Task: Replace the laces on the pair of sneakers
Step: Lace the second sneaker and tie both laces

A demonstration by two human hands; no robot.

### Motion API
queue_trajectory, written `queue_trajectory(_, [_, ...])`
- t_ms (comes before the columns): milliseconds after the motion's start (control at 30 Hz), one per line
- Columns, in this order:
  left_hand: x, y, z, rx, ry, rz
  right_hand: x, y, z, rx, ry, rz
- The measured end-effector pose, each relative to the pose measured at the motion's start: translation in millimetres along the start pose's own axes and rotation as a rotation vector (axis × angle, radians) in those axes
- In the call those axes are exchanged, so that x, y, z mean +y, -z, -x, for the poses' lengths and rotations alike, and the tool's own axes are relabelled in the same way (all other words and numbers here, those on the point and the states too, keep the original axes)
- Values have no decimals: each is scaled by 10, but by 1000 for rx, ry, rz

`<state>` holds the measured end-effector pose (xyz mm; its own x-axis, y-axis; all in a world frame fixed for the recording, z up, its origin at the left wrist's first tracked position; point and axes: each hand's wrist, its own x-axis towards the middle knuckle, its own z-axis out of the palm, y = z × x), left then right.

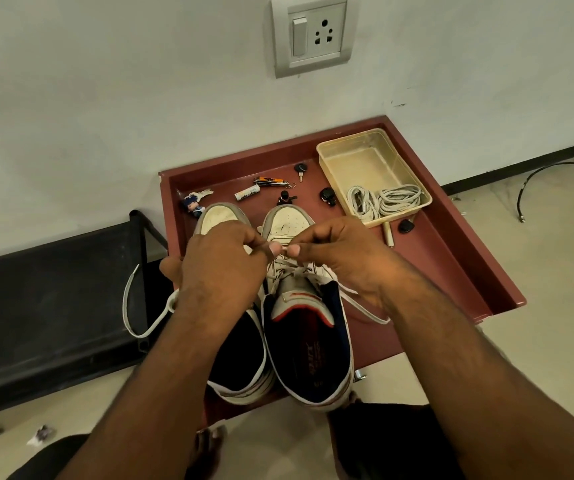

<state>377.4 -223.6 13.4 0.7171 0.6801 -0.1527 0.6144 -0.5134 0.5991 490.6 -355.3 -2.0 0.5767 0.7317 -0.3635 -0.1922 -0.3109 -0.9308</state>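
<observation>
Your two sneakers stand side by side at the tray's (465, 271) near edge, toes toward the wall. Your left hand (221, 268) and right hand (342, 261) meet over the right sneaker (308, 344), each pinching its white lace (283, 248) between thumb and fingertip. The left sneaker (240, 368) trails a loose lace over the tray's left edge, and coiled laces (386, 199) lie in the tub (344, 150) at the far right corner.
</observation>
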Motion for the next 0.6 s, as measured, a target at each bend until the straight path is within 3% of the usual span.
queue_trajectory(100, [-28, 19, 3, -111, 24, -208, -36, 56, 16, 28, 2, 15])
queue_trajectory(200, [-60, -35, 7, -283, 79, -218, -58, 69, 51, -33, -29, 270])
queue_trajectory(300, [-142, -43, -66, -316, 120, -209, -88, 16, 75, -54, -44, 495])
queue_trajectory(433, [-138, 4, -66, -339, 161, -36, -91, -89, 69, -16, -34, 563])
queue_trajectory(600, [-274, -44, -142, -379, 159, -46, -63, -213, 19, 10, -21, 726])
